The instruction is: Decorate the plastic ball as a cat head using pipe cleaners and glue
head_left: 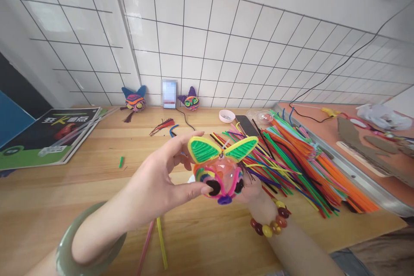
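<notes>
A pipe-cleaner animal head [222,171] hangs above the table between my hands. It has two green ears edged in yellow, dark round eyes, a purple nose and a clear, bare patch at the forehead. My left hand [168,177] grips it from the left, thumb on the eye and fingers behind the ear. My right hand [250,187] is behind its right side, with the fingers mostly hidden by the head. A pink pipe cleaner [147,246] and a yellow pipe cleaner [161,241] lie on the table below.
Many coloured pipe cleaners [300,168] spread over the right side. Two finished animal heads, one blue-eared [134,98] and one purple-eared [190,99], flank a lit phone [169,94] at the wall. A pink bowl [227,116], dark phone [246,125] and magazine [51,133] lie around.
</notes>
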Demonstrator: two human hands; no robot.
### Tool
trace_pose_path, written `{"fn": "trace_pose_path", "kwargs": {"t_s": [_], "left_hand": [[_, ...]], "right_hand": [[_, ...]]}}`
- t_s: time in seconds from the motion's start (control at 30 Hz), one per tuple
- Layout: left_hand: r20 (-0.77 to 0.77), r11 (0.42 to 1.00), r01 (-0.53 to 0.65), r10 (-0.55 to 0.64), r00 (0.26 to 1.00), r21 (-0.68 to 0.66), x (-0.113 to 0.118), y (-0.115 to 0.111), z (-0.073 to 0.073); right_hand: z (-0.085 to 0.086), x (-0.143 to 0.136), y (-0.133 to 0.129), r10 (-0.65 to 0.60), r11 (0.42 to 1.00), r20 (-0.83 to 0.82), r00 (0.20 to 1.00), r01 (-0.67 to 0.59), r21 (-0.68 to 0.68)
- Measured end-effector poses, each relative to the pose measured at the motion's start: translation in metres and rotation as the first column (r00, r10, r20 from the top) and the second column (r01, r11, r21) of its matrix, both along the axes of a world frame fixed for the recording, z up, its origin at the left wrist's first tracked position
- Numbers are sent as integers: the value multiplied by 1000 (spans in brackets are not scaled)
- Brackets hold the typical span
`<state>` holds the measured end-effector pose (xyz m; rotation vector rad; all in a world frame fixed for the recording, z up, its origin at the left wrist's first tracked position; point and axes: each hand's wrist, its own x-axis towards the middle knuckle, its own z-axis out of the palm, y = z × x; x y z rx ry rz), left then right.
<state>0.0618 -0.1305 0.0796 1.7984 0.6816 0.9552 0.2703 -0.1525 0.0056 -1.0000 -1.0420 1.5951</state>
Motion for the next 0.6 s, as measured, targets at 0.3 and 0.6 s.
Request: {"fn": "trace_pose_path", "kwargs": {"t_s": [0.3, 0.6], "left_hand": [[-81, 999, -50, 50, 995, 4, 10, -4, -15], [124, 922, 175, -139, 982, -345, 21, 1, -21]], "right_hand": [[-4, 0, 2, 20, 999, -176, 984, -15, 28], [-1, -3, 3, 18, 964, 3, 1000, -18, 264]]}}
